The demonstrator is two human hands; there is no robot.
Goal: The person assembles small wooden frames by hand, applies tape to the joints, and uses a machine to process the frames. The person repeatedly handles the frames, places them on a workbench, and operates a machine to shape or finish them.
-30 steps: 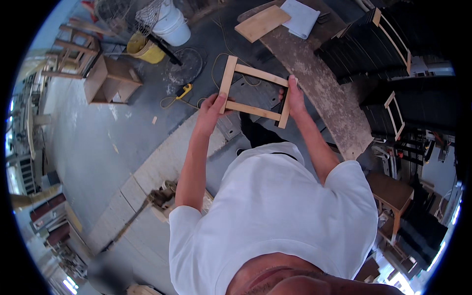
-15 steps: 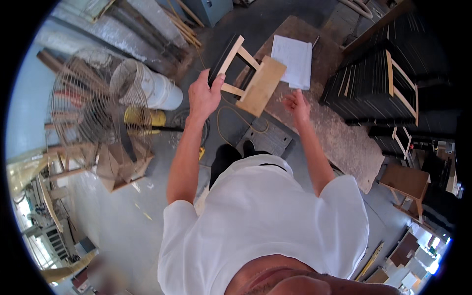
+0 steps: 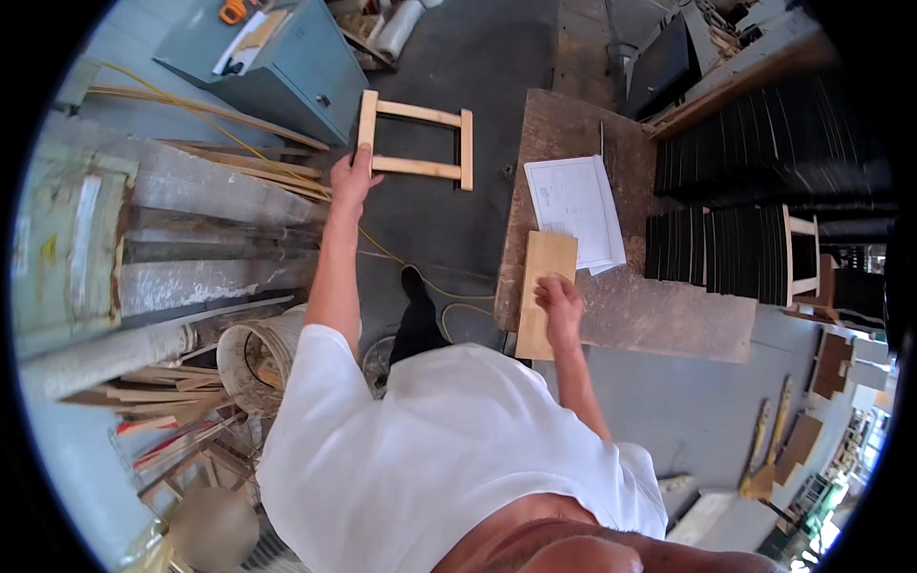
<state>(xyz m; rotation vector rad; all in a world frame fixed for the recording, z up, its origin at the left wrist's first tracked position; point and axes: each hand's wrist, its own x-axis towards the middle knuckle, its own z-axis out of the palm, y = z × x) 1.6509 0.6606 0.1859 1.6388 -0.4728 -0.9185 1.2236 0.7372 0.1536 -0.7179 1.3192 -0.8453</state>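
The left hand (image 3: pixel 350 181) has its fingers closed around one side rail of a pale wooden frame (image 3: pixel 416 140), held out over the dark floor. The right hand (image 3: pixel 559 307) rests with fingers curled on a light wooden board (image 3: pixel 544 277) lying on the counter (image 3: pixel 659 315), just beside a white rectangular printed sheet (image 3: pixel 576 208).

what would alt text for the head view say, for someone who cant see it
Seen from above, a person in a white shirt holds a ladder-shaped wooden frame out by one rail in the left hand, while the right hand rests on a small wooden board on a worn workbench. A sheet of paper lies beside the board.
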